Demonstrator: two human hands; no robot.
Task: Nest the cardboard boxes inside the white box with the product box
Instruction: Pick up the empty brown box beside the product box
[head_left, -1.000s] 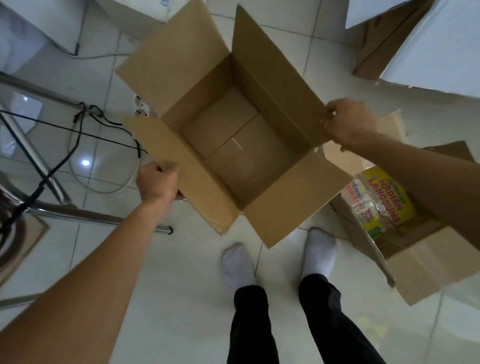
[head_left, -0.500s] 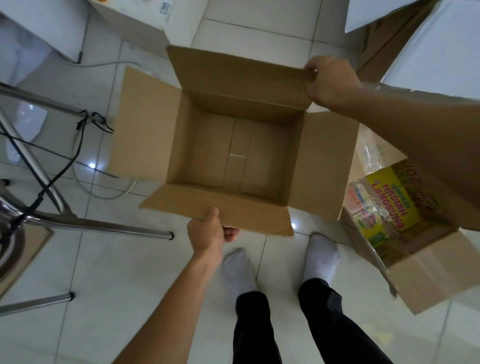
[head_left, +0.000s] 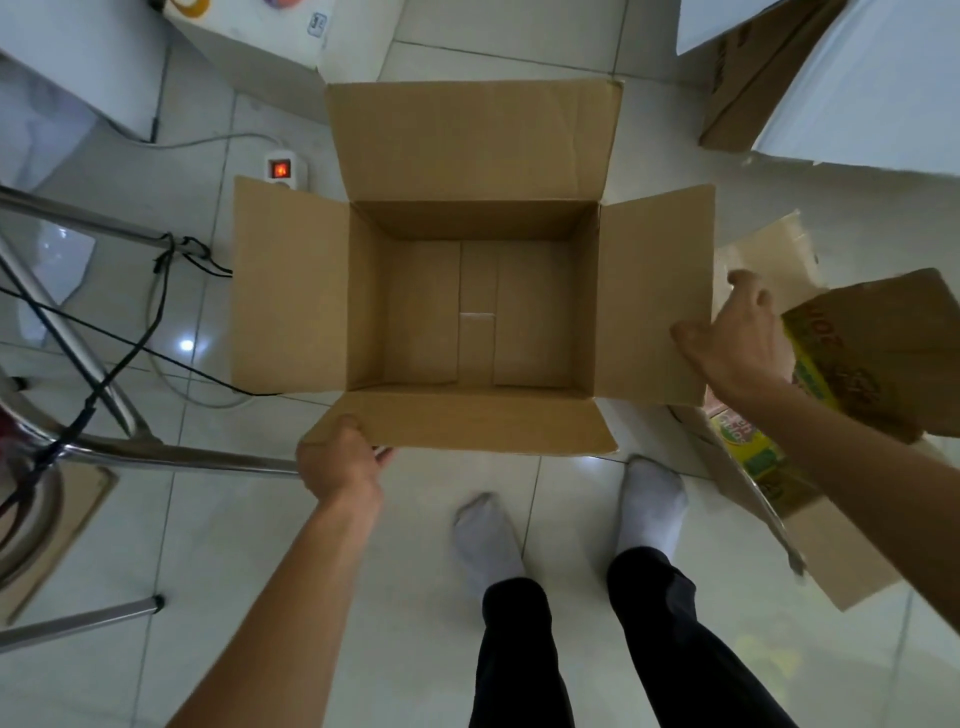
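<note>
Open cardboard box (head_left: 472, 312) dead centre on the tiled floor (head_left: 260, 545), all four flaps splayed, nothing inside.

Left hand (head_left: 340, 462) at 7 o'clock, grip pinched on the near flap's corner. Right hand (head_left: 737, 348) at 3 o'clock, fingers spread loose over the right flap's edge, grasping nothing. Second cardboard box (head_left: 852, 551) at 4 o'clock just beside, yellow product packs (head_left: 753, 447) inside. Socked feet (head_left: 488, 535) at 6 o'clock.

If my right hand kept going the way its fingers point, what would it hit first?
Likely the second cardboard box on the floor just beyond the right hand. The fingers point up and away over the open box's right flap toward that box's flap, though motion blur makes depth uncertain.
</note>
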